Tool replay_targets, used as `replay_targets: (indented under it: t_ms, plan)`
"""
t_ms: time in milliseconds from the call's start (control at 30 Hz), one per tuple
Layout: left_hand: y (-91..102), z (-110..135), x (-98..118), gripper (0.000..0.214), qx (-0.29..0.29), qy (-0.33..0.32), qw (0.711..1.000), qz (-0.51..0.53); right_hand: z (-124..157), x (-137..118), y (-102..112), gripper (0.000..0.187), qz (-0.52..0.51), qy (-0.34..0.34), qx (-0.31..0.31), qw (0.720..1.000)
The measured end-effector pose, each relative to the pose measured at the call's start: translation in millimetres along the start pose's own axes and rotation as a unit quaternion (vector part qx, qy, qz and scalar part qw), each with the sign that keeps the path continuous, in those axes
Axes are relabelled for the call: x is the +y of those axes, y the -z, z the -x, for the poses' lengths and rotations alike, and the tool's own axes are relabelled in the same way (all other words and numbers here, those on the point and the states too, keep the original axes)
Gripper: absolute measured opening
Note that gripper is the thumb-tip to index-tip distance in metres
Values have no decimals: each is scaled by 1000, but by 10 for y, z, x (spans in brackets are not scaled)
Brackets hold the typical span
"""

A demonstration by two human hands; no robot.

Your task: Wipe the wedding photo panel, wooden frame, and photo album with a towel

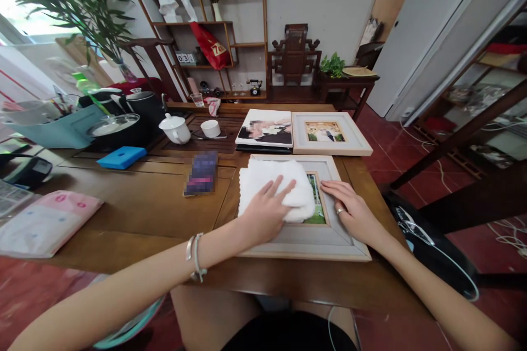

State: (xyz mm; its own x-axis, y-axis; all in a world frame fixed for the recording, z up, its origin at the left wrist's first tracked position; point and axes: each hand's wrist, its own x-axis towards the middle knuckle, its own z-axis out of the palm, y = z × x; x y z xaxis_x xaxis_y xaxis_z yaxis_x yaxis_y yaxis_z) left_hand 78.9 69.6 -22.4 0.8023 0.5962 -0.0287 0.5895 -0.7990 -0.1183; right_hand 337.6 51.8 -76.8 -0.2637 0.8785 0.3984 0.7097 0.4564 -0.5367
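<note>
A light wooden picture frame (304, 249) lies flat on the table before me, with a green outdoor photo (318, 214) in its middle. Over its left part is spread a white cloth (255, 175), which hides much of the photo. My left hand (267, 208) presses flat on this cloth, fingers spread. On the frame's right side rests my right hand (349, 208), fingers stretched out, a ring on one of them. Behind it lie a second framed photo (358, 140) and a stack topped by a picture (265, 129).
Left on the wooden table (164, 203) are a blurred phone-like item (201, 174), a blue block (122, 157), a pink-and-white packet (49, 222), a white lidded cup (175, 129) and a small white bowl (211, 129). A teal bin rim (132, 323) shows below the near edge.
</note>
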Motion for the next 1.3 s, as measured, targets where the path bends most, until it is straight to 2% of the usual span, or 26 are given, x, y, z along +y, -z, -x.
replay_targets:
  t_ms: [233, 300, 367, 467, 533, 600, 700, 800, 933, 1067, 1200, 1300]
  plan:
    - [-8, -379, -308, 51, 48, 86, 995, -29, 2, -8, 4, 56, -12, -6, 6, 1000]
    - [22, -436, -342, 52, 39, 87, 995, -33, 0, -9, 4, 57, -14, -5, 5, 1000]
    - [64, -431, -310, 51, 4, 64, 997, -32, -1, -7, 2, 58, -15, -2, 5, 1000]
    - [171, -266, -81, 48, -51, 19, 998, -16, 1, -7, -3, 57, -9, 3, 6, 1000]
    - [277, -64, 169, 43, -68, -20, 997, -8, 3, -13, -4, 55, -5, -3, 5, 1000]
    - [398, 164, 427, 38, -77, -85, 993, -2, 5, -22, -1, 54, -2, -9, 3, 1000]
    - [532, 422, 698, 33, -38, -144, 989, 10, 2, -33, 6, 54, 0, -9, -2, 1000]
    - [518, 466, 766, 32, 3, -140, 990, 11, -3, -38, 8, 54, 0, -11, -2, 1000]
    - [315, 205, 618, 35, -5, -54, 998, -42, -5, -32, -1, 55, -3, -10, 5, 1000]
    - [162, -245, 295, 38, -30, 19, 997, -65, -4, -14, -16, 57, -5, 6, 11, 1000]
    - [143, -622, 13, 35, -2, 7, 996, -88, -2, -5, -27, 57, -8, 8, 23, 1000]
    - [167, -704, 8, 35, -9, -9, 996, -92, -4, -12, -27, 56, -9, 4, 24, 1000]
